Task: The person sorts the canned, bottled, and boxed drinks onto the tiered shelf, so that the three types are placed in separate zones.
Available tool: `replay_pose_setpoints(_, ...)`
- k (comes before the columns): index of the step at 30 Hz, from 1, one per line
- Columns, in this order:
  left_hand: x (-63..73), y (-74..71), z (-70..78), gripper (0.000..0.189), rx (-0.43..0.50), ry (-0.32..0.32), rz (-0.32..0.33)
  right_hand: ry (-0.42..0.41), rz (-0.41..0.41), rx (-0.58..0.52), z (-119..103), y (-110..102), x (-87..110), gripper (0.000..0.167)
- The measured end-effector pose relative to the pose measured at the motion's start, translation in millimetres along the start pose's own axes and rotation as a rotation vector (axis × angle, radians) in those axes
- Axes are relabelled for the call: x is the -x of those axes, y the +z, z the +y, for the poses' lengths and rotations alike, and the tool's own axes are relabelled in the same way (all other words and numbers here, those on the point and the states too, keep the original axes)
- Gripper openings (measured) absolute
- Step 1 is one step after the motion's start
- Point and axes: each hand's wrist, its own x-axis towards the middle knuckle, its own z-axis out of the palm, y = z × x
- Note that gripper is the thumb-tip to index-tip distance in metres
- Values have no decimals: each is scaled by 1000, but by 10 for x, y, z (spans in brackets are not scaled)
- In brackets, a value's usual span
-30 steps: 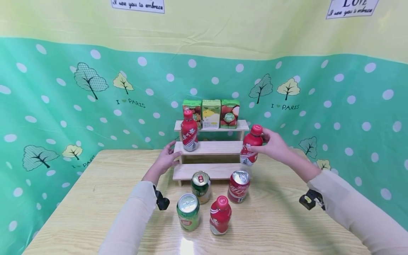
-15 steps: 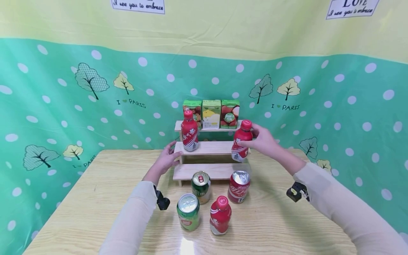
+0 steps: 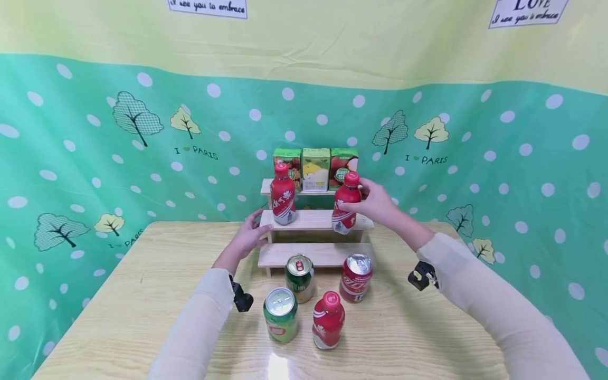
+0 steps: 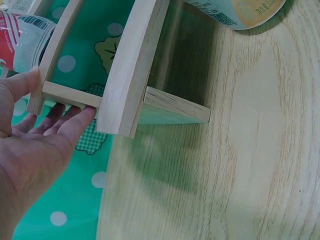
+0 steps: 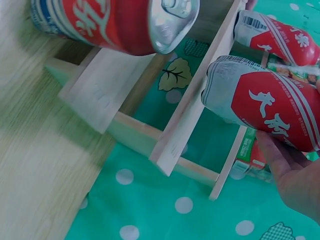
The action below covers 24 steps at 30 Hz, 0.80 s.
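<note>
A three-tier wooden shelf (image 3: 313, 255) stands at the back of the table. My left hand (image 3: 247, 236) grips its left end; in the left wrist view the thumb lies at the edge of the middle tier (image 4: 56, 55) and the fingers touch the side bar (image 4: 70, 94). With my right hand (image 3: 377, 205) I hold a red drink bottle (image 3: 344, 210), tilted slightly, over the right part of the middle tier. In the right wrist view that bottle's base (image 5: 222, 85) is close to the tier's edge; contact cannot be told. Another red bottle (image 3: 283, 198) stands upright at the tier's left.
Three juice boxes (image 3: 315, 170) line the top tier. In front of the shelf stand a dark green can (image 3: 300, 279), a red cola can (image 3: 355, 279), a light green can (image 3: 281, 316) and a third red bottle (image 3: 328, 323). A polka-dot curtain (image 3: 190, 174) hangs behind.
My right hand has carried the red bottle left and slightly up, from beside the shelf's right end to over the middle tier. The left hand has stayed on the shelf.
</note>
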Motion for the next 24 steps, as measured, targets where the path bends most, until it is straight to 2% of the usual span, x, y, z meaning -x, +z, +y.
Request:
replay_pose_setpoints(17,-13,-5,-2,70,-9,-8,7,-26,19,-28,-174,194,-204,70)
replay_pose_setpoints(24,69,17,74,70,-2,-18,-8,-4,23,-51,-188,296,-278,69)
